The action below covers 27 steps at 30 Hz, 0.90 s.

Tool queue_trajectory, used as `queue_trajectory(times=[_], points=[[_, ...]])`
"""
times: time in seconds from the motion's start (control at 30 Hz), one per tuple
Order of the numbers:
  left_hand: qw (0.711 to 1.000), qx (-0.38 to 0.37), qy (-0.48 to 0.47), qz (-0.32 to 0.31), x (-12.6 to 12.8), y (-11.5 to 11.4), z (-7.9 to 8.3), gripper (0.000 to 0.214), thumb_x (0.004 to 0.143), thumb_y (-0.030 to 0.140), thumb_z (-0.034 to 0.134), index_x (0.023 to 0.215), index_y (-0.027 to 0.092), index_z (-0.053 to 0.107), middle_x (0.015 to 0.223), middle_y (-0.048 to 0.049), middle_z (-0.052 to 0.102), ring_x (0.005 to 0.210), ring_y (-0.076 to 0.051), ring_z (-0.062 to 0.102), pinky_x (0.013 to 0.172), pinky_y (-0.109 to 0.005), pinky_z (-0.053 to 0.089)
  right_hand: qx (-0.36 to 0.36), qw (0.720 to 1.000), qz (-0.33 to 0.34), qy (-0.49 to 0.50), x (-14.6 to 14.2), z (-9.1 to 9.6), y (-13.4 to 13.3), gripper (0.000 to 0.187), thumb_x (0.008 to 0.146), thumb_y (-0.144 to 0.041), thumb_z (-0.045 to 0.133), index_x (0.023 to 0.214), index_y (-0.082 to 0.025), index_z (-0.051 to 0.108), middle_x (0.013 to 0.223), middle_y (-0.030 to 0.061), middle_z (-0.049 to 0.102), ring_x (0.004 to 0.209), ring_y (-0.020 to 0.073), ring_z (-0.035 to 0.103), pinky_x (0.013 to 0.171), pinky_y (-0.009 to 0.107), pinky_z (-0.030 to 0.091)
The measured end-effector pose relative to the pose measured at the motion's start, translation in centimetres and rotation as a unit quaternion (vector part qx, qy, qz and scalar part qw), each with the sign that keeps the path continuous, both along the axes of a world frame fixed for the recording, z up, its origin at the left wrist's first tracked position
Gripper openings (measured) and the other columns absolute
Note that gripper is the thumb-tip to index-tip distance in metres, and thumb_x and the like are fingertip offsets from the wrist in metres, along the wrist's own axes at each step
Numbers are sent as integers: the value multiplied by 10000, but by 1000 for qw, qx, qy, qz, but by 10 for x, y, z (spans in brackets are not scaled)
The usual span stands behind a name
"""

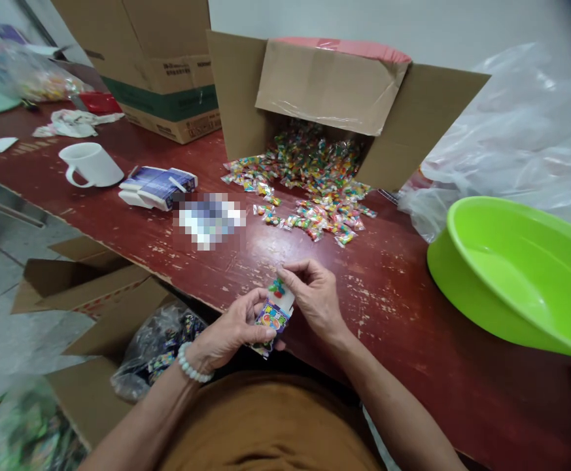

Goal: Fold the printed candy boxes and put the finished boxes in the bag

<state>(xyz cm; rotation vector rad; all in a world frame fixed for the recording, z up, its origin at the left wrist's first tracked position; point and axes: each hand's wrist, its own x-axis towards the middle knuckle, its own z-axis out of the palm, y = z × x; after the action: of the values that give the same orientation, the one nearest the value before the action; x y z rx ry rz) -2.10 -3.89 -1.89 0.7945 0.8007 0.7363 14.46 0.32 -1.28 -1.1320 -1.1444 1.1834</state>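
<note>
My left hand (241,327), with a bead bracelet at the wrist, is closed around a small purple candy box (271,318) held near the table's front edge. The box's top flap stands open, towards my right hand. Between the thumb and fingers of my right hand (313,291) is a small clear candy packet (278,288) with green, blue and red pieces, right at the box's opening. Beyond my hands, a pile of similar packets (314,203) spills from a cardboard box (413,124) lying on its side.
Flattened purple cartons (160,186) and a white mug (91,165) stand to the left. A green basin (462,294) is at the right, with plastic sheeting (525,150) behind. An open carton (89,392) with filled bags sits below the table's left edge.
</note>
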Motion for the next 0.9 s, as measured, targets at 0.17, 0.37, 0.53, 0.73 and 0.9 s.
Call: queue_trajectory(times=[0.17, 0.37, 0.53, 0.73, 0.9], points=[[999, 24, 18, 22, 5, -3, 2, 536, 738, 278, 804, 1207, 181, 563, 808, 6, 635, 589, -104, 633, 550, -197, 495, 64, 991, -9, -116, 6, -7, -10, 111, 786, -330, 759, 776, -225, 725, 782, 29, 719, 733, 186, 645, 701, 318, 520], [997, 8, -12, 71, 14, -2, 3, 465, 769, 388, 776, 1156, 193, 608, 792, -6, 658, 559, -110, 605, 510, -211, 505, 60, 994, 45, -77, 4, -11, -17, 229, 838, -419, 709, 713, -229, 727, 906, 46, 640, 866, 190, 608, 747, 305, 514], [989, -71, -6, 130, 20, 2, 6, 487, 821, 608, 641, 944, 137, 659, 667, -57, 677, 496, -163, 619, 437, -260, 531, -92, 984, 128, 87, 10, -11, -18, 347, 812, -484, 730, 1051, -238, 676, 875, 11, 642, 645, 137, 578, 565, 259, 498], [986, 6, 6, 169, 23, 0, 1, 398, 770, 437, 773, 1038, 163, 663, 772, -19, 701, 553, -145, 634, 400, -214, 523, -45, 984, 168, 29, 5, -16, -21, 267, 791, -451, 762, 916, -224, 698, 859, 23, 681, 736, 162, 627, 651, 277, 531], [982, -113, -80, 126, 16, 1, -4, 314, 885, 483, 616, 937, 174, 638, 662, -8, 674, 449, -180, 643, 388, -290, 548, 229, 952, 74, -189, 3, -19, -21, 151, 909, -321, 636, 903, -248, 768, 920, 70, 748, 885, 210, 681, 829, 353, 541]])
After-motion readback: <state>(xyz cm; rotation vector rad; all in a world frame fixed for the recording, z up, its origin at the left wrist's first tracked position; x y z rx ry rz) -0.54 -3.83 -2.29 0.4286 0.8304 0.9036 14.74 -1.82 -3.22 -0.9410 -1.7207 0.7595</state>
